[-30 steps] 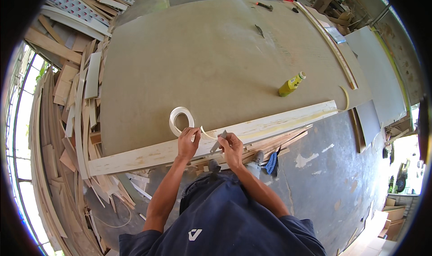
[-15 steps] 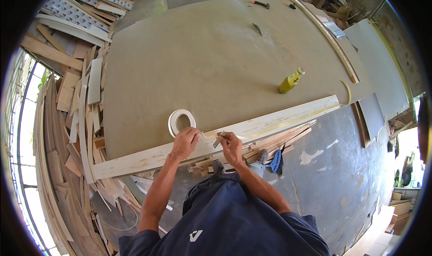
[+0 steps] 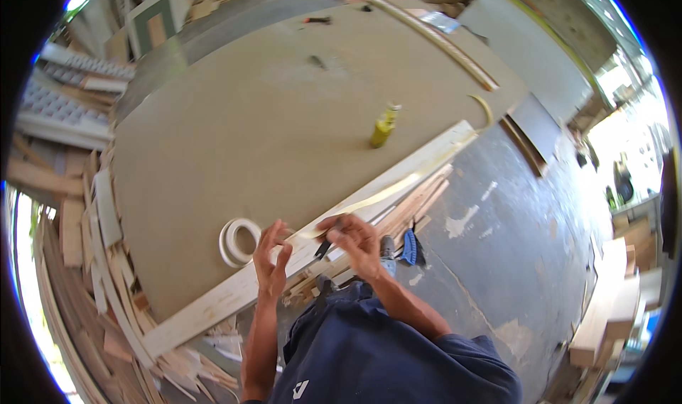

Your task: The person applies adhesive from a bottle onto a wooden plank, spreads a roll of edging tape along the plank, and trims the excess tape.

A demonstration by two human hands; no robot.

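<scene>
My left hand is raised over the board, fingers stretched and thumb apart, with nothing plainly held. Beside it, the flat white roll of edging strip lies on the big panel. My right hand is closed on a small dark cutter, blurred and partly covered by the fingers; its exact form is hard to make out. A cream edging strip runs from near the right fingers along the long white board, and its far end curls off the board. Whether the fingers also pinch the strip is unclear.
A yellow-green bottle stands on the broad brown panel. Wood strips lie under the board's near side, by my feet and a blue brush. Offcuts pile up on the left; a long rail lies at the far right.
The view has swung, so the table appears tilted and shifted left. My left hand has parted from the strip by the roll and spread its fingers. My right hand still holds the cutter.
</scene>
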